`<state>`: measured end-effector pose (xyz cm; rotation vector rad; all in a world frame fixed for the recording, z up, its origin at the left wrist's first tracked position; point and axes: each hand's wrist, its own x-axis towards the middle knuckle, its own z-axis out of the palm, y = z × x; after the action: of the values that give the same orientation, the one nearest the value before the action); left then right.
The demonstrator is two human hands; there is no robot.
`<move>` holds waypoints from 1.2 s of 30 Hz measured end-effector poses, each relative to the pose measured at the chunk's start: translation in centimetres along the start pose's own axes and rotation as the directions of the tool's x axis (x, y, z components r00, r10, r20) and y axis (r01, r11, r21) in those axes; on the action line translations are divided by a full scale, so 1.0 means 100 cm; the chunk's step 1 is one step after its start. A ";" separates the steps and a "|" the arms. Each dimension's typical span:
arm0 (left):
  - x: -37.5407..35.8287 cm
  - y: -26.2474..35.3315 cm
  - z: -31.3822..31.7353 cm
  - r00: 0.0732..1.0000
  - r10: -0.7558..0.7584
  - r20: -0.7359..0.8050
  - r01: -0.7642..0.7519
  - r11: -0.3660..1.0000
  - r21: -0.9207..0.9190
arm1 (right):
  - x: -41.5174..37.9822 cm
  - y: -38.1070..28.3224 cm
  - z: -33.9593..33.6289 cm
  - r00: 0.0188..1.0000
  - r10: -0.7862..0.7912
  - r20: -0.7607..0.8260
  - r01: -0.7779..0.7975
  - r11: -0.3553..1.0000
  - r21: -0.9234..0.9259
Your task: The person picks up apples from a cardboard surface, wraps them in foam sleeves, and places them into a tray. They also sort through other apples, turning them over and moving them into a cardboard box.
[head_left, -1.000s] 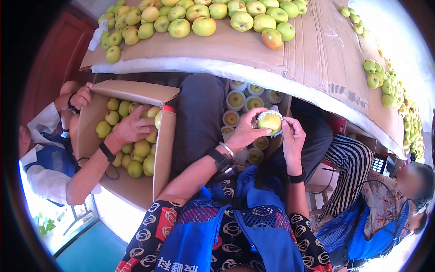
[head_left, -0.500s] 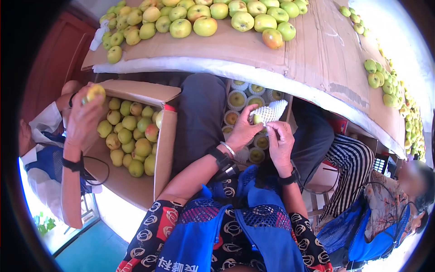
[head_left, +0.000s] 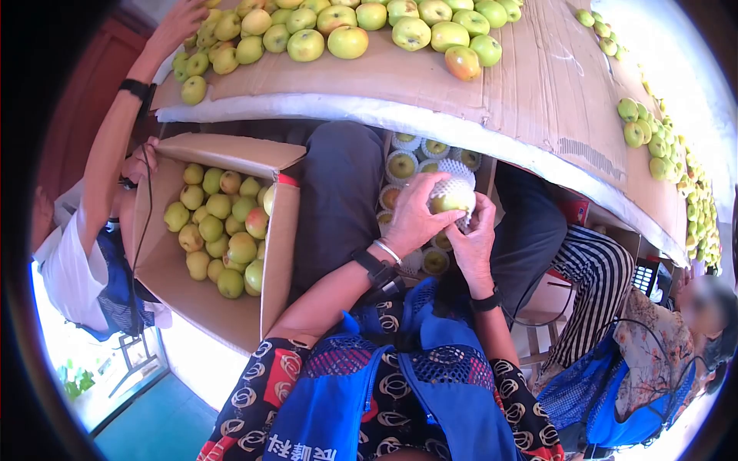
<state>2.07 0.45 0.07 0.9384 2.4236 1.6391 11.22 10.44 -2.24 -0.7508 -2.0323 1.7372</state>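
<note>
Between my two hands is a yellow-green apple partly covered by a white foam net. My left hand grips the apple from the left, fingers curled over its top. My right hand pinches the lower right edge of the net. Below them, between my legs, a box holds several net-wrapped apples in rows; my hands hide part of it. Left of my leg, an open cardboard box holds several loose apples.
Many apples lie on the cardboard-covered table ahead, whose padded edge crosses above my knees. A co-worker at left reaches a hand to the apples. Another person in striped trousers sits at right.
The net has opened out around the apple, and my hands have turned with it. The left co-worker's raised hand has moved from above the box to the table's apples.
</note>
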 end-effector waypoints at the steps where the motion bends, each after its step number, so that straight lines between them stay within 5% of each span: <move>1: 0.000 -0.001 0.001 1.000 0.000 -0.001 0.000 0.997 -0.076 | 0.000 0.000 0.000 0.999 -0.022 -0.023 0.023 0.999 0.044; 5: 0.002 0.001 0.000 0.994 0.029 -0.108 -0.059 0.956 -0.286 | -0.001 -0.007 0.000 0.988 -0.141 -0.060 0.147 0.981 0.125; 9: 0.002 -0.002 -0.003 0.994 0.066 -0.092 -0.081 0.981 -0.175 | -0.003 -0.008 0.000 0.985 -0.165 -0.050 0.170 0.979 0.116; 14: 0.004 -0.003 -0.006 0.974 0.210 -0.080 -0.212 0.977 -0.018 | -0.001 0.009 0.006 0.992 -0.081 -0.092 0.110 0.919 0.377; 17: 0.002 0.005 -0.002 0.998 0.058 -0.005 -0.058 0.977 -0.205 | -0.001 0.001 0.010 0.977 -0.079 -0.198 0.152 0.910 0.385; 21: 0.002 0.007 -0.001 0.993 0.111 0.038 -0.102 0.976 -0.192 | 0.003 0.006 0.010 0.976 -0.024 -0.217 0.115 0.903 0.414; 27: -0.003 0.008 -0.001 0.993 0.052 0.107 -0.015 0.948 -0.319 | 0.002 0.008 0.008 0.997 0.043 -0.069 0.011 0.768 0.641; 32: -0.002 0.020 -0.006 0.965 0.257 0.050 -0.245 0.955 -0.167 | -0.003 0.001 0.007 0.982 0.146 0.117 -0.182 0.595 0.783; 36: -0.001 0.023 -0.006 0.949 0.313 0.034 -0.306 0.942 -0.141 | 0.001 0.004 0.006 0.971 0.138 0.196 -0.238 0.650 0.722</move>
<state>2.98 0.50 2.27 1.3797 2.1834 1.8136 10.90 10.10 -2.78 -0.5827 -1.1013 2.5216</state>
